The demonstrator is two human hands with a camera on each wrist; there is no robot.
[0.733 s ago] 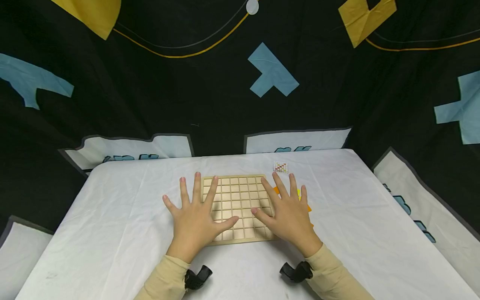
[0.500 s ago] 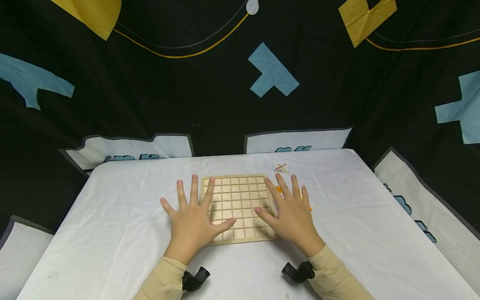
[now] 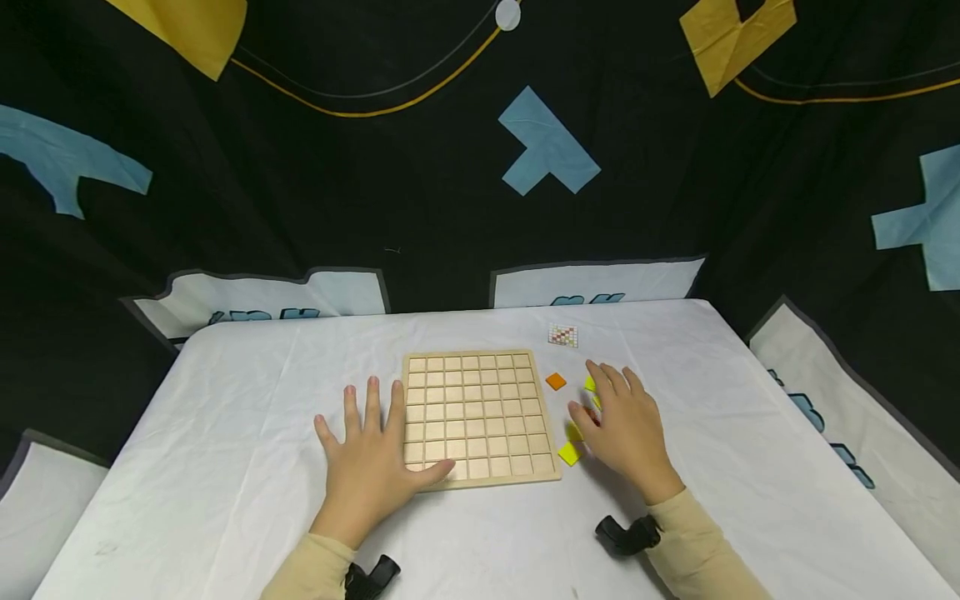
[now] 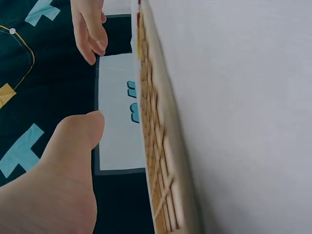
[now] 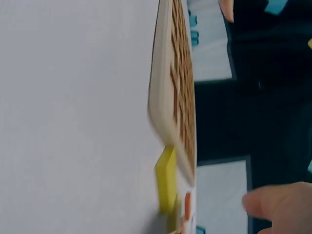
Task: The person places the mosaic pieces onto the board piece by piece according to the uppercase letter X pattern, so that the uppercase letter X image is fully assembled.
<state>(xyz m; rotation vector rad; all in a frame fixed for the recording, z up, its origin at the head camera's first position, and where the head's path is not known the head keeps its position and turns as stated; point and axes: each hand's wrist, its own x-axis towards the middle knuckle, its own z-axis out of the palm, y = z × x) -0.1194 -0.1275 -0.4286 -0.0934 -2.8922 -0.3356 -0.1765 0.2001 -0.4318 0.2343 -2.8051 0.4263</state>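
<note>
Slid off the grid board (image 3: 480,417) since earlier: right hand (image 3: 626,433) now at 3 o'clock, loosely spread over yellow tiles (image 3: 569,452), partly hiding them. Left hand (image 3: 371,458) flat, thumb on board's 7 o'clock corner. Orange tile (image 3: 556,381) uncovered at 2 o'clock on table (image 3: 225,433).

I can't read any text here: blue marks on the white panels (image 3: 592,283) beyond my hands are cut off, and the small card (image 3: 562,335) shows only tiny coloured squares.
</note>
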